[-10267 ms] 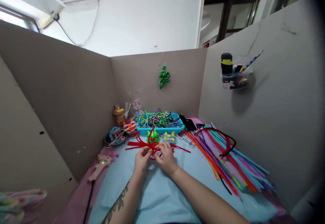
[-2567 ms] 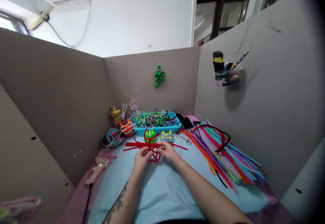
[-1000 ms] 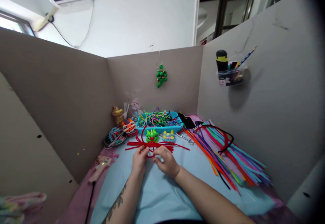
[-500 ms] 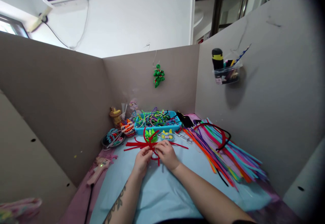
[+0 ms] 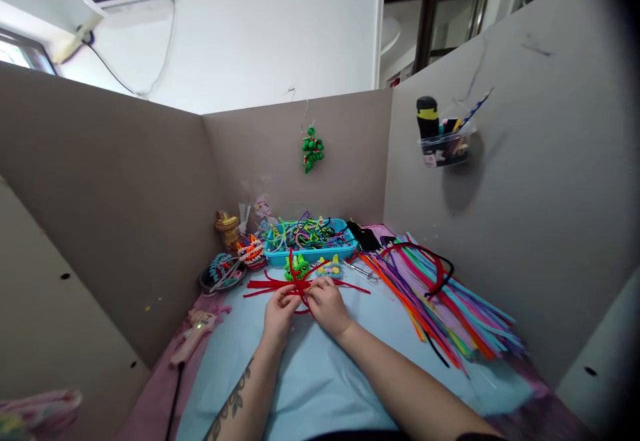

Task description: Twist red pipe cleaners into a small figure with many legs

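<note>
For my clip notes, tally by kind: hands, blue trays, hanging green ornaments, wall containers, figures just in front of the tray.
Hands: 2 (left hand, right hand)
Blue tray: 1
Hanging green ornament: 1
Wall container: 1
Figures: 2 (green figure, yellow-and-blue figure)
Total: 7

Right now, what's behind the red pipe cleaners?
Behind the red pipe cleaners: a green figure and a blue-and-yellow figure, then the blue tray. Their strands cross the green figure; what they cover there can't be seen.
</note>
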A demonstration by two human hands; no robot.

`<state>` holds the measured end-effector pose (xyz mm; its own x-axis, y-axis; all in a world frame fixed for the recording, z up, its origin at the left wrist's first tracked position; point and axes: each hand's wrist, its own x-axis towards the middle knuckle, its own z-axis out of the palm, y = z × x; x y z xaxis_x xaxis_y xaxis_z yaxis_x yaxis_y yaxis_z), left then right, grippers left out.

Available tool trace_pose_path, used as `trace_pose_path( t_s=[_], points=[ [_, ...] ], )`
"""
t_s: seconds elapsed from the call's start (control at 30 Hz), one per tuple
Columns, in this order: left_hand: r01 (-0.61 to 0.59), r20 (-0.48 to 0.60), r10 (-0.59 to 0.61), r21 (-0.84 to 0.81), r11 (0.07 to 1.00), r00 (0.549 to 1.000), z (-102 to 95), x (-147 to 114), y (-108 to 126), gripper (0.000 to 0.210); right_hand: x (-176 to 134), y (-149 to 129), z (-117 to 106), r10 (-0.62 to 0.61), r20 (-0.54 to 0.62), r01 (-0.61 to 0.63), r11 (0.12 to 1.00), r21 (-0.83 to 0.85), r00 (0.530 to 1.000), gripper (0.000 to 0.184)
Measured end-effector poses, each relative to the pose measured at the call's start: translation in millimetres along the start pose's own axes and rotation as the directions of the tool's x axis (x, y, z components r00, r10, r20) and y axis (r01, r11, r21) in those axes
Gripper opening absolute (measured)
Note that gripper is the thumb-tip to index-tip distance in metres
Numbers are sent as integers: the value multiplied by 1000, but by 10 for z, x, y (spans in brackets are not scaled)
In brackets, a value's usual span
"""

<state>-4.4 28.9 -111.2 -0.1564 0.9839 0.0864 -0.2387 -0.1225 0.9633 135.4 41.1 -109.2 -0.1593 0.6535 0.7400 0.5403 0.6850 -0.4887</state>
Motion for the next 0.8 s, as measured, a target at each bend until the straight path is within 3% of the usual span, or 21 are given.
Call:
trace_pose_path(
  t_s=[0.17,0.43,0.67,0.8],
  points=[
    [-54,7,54,13,998,999,4,4,-18,40,-19,11,58,70,26,-71,997,18,997,13],
    [-135,-3,136,90,987,991,7,6,-31,36,-45,98,187,281,16,-280,946,166,959,12],
    [-126,0,127,125,984,992,26,-13,-4,35,-18,131,171,256,70,-265,941,210,964,13],
    [-83,-67,87,54,995,994,-29,50,-51,38,24,109,101,225,112,-249,926,286,968,12]
  ],
)
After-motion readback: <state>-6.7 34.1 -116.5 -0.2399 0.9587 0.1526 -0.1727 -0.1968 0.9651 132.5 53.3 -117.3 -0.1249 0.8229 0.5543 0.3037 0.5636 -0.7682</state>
